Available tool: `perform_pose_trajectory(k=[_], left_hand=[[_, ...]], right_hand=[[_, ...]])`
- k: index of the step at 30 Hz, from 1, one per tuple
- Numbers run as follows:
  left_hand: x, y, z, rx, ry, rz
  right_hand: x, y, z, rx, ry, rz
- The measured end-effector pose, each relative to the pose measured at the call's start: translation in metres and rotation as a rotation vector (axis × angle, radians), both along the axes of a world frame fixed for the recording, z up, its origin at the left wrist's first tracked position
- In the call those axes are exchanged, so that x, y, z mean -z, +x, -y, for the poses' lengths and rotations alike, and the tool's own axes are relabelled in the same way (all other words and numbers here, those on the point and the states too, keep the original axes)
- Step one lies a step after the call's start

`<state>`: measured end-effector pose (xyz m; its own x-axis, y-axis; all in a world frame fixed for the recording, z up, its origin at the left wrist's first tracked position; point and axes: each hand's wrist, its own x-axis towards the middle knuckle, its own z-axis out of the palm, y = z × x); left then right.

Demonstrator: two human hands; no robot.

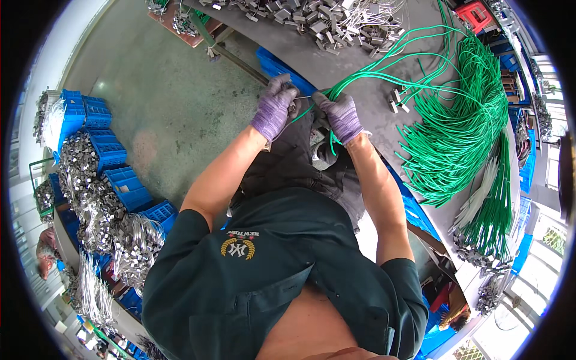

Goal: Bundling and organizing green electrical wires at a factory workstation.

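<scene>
Both my hands wear grey-and-purple work gloves and are held close together over my lap. My right hand (339, 116) is closed around several green cables (375, 73), which run from it across to the table. Short lengths of these cables stick out below and to the left of that fist. My left hand (277, 108) is closed, its fingers pinched together. Between the two hands stretches a thin pale wire (305, 97), with its left end at my left fingers. What else lies inside the left fist is hidden.
A large bundle of green cables (462, 132) covers the right of the grey table (354, 59). Small metal blocks (312, 18) with wires lie heaped at the far side, a few more (396, 99) near the cables. Blue crates (129, 189) and piles of metal parts stand at left.
</scene>
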<state>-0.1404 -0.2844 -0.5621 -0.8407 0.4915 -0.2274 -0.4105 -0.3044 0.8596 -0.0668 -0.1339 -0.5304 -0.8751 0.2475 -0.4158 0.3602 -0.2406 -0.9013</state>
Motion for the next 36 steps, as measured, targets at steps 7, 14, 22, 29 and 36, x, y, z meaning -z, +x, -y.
perform_pose_trajectory(k=[7, 14, 22, 29, 36], left_hand=[[0.001, 0.003, 0.004, 0.174, 0.288, 0.078], [-0.013, 0.006, 0.002, 0.226, 0.344, 0.129], [0.003, 0.004, -0.004, 0.058, 0.213, 0.112], [-0.014, 0.007, -0.025, -0.081, 0.015, -0.120], [-0.017, 0.004, -0.024, -0.073, -0.169, -0.441]], right_hand=[[0.010, 0.001, -0.002, 0.057, 0.142, -0.088], [-0.002, -0.001, -0.029, 0.005, -0.029, -0.161], [-0.002, -0.006, -0.024, -0.006, -0.032, -0.049], [-0.014, -0.002, -0.003, 0.072, -0.108, -0.047], [-0.025, -0.011, -0.016, 0.088, -0.140, -0.069]])
